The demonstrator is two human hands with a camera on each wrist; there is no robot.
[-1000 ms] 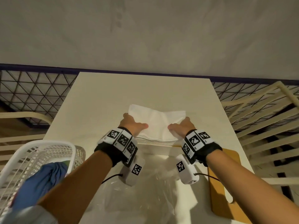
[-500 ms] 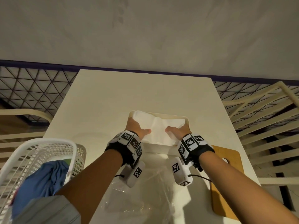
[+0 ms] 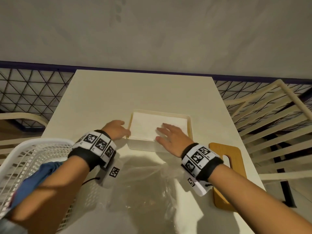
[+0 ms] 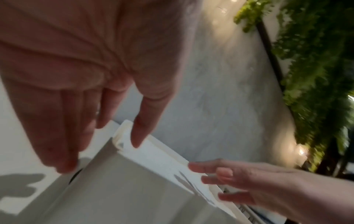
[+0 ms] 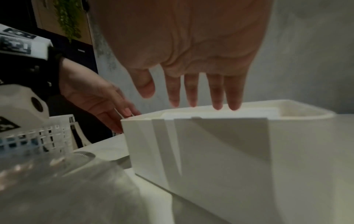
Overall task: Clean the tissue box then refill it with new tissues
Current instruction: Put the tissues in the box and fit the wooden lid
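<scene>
The new tissues [image 3: 152, 128] lie flat inside the open tissue box [image 3: 190, 125] at table centre, both hands empty, left hand [image 3: 114, 130] at its 9 o'clock wall, right hand [image 3: 170, 138] spread flat above; seemingly only the wooden lid [image 3: 234, 159] at 4 o'clock remains.

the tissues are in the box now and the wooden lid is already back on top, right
No. The tissues are in the box, but the wooden lid lies on the table by the right hand. The head view shows the box uncovered.
</scene>
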